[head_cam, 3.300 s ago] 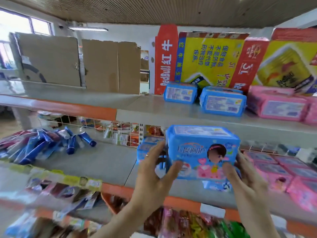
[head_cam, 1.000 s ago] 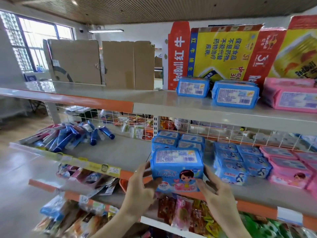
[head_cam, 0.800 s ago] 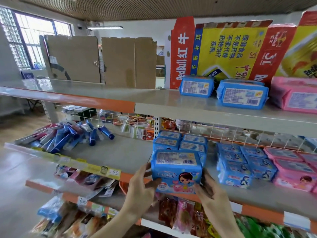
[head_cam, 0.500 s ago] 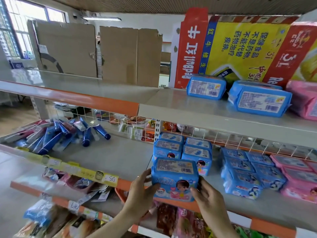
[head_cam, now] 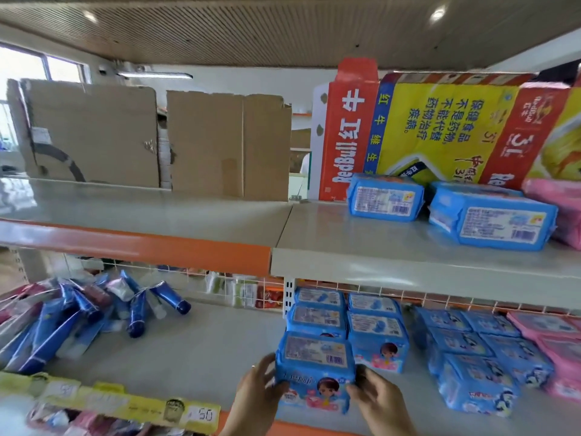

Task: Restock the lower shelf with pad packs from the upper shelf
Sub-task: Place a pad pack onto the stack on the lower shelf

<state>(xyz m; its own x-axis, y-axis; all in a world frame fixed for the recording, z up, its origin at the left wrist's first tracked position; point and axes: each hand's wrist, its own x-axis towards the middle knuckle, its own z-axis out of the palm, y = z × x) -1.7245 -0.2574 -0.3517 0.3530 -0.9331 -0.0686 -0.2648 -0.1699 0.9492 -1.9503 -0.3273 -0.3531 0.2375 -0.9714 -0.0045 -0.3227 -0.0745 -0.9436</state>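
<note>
A blue pad pack (head_cam: 314, 369) with a cartoon girl on its front stands upright at the front of the lower shelf (head_cam: 201, 350), right before a row of like packs (head_cam: 317, 316). My left hand (head_cam: 256, 393) grips its left side and my right hand (head_cam: 377, 398) its right side. Two more blue packs (head_cam: 385, 198) (head_cam: 490, 220) lie flat on the upper shelf (head_cam: 361, 247), with pink packs (head_cam: 556, 206) at the far right.
Blue tubes (head_cam: 72, 313) lie heaped on the lower shelf's left. More blue packs (head_cam: 471, 350) and pink packs (head_cam: 553, 338) fill its right. Cardboard sheets (head_cam: 151, 136) and a Red Bull carton (head_cam: 440, 127) stand behind the upper shelf. Yellow price tags (head_cam: 125, 404) line the front edge.
Both hands have brought the blue pack down and forward onto the lower shelf, in front of the left row. The camera has moved closer and tilted up.
</note>
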